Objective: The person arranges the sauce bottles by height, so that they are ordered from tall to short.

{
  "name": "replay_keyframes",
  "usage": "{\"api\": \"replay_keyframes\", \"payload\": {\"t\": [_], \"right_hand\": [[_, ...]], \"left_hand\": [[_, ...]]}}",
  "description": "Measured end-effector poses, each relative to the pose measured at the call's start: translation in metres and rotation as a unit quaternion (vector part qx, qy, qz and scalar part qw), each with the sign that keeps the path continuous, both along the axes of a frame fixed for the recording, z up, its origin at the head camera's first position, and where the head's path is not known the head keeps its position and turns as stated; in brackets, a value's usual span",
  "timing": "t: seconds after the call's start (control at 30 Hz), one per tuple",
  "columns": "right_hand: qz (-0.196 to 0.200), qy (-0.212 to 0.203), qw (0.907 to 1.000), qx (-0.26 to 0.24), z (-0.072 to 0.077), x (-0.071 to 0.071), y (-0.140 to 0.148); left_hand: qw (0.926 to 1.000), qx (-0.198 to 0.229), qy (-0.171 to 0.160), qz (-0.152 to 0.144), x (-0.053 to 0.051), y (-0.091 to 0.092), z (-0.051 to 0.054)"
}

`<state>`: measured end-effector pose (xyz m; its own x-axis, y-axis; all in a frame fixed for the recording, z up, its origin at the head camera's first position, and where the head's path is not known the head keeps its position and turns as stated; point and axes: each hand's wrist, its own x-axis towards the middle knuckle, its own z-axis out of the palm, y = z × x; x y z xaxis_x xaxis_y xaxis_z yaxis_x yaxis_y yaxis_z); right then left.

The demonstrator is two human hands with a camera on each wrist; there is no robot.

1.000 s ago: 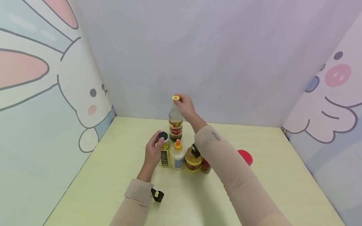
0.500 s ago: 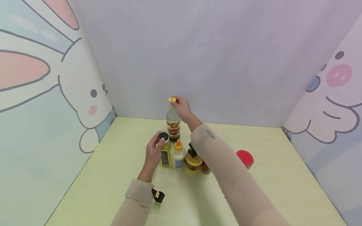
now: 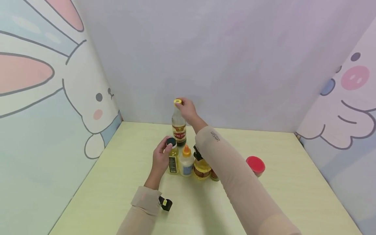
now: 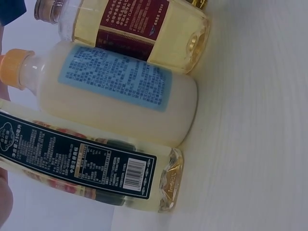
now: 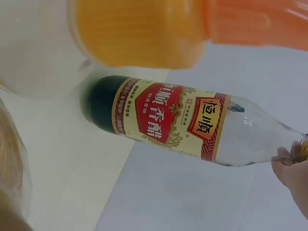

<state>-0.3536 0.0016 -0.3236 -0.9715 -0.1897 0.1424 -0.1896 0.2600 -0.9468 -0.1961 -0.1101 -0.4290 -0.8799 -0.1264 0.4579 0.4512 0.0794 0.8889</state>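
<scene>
Two hands on bottles: the right hand (image 3: 188,111) pinches the vinegar bottle (image 5: 192,120) at its top, thumb and fingers close round the yellow cap (image 3: 177,101); the left hand (image 3: 161,156) holds the slim oil bottle (image 4: 91,161), fingers curled in at the dark cap (image 3: 171,141).
Vinegar bottle, where: behind the slim oil bottle and the white bottle (image 3: 186,160), in front of the back wall (image 3: 205,49), about upright; its foot is at the tabletop, though whether it bears weight there I cannot tell.
Vinegar bottle, inside: dark liquid at the foot, clear glass above the label; the level itself is hidden behind that label.
Vinegar bottle, looks: tall, clear, tapering to the neck; cream label with a red panel, gold patterning and large Chinese characters.
Slim oil bottle: clear, pale yellow liquid within; dark label with pale print, barcode near the base.
White bottle: just beside the slim one, cloudy pale contents, blue label, pointed orange cap (image 3: 186,150).
Wide oil bottle: next along, clear yellow oil; the wide oil bottle (image 3: 202,169) wears a deep red label.
Small container: beside the wide one, partly covered by the right sleeve (image 3: 235,173); the small container (image 3: 215,176) has contents too hidden to tell.
Red lid (image 3: 255,164): farther right, beyond that sleeve, on a container mostly out of sight.
Tabletop (image 3: 117,182): pale yellow, beneath everything.
</scene>
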Motion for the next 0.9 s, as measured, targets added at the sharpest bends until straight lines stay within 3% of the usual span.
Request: {"api": "replay_keyframes", "payload": {"t": [0.23, 0.47, 0.9], "right_hand": [[0.004, 0.001, 0.9999, 0.012, -0.004, -0.004, -0.003], [0.015, -0.008, 0.9998, 0.009, -0.009, -0.004, -0.005], [0.018, -0.059, 0.998, -0.013, 0.001, 0.0, -0.012]], "left_hand": [[0.9998, -0.013, 0.011, 0.009, 0.01, 0.003, 0.014], [0.9996, -0.023, 0.005, 0.018, 0.012, 0.002, 0.012], [0.9997, -0.017, 0.011, 0.012, 0.01, -0.005, 0.014]]}}
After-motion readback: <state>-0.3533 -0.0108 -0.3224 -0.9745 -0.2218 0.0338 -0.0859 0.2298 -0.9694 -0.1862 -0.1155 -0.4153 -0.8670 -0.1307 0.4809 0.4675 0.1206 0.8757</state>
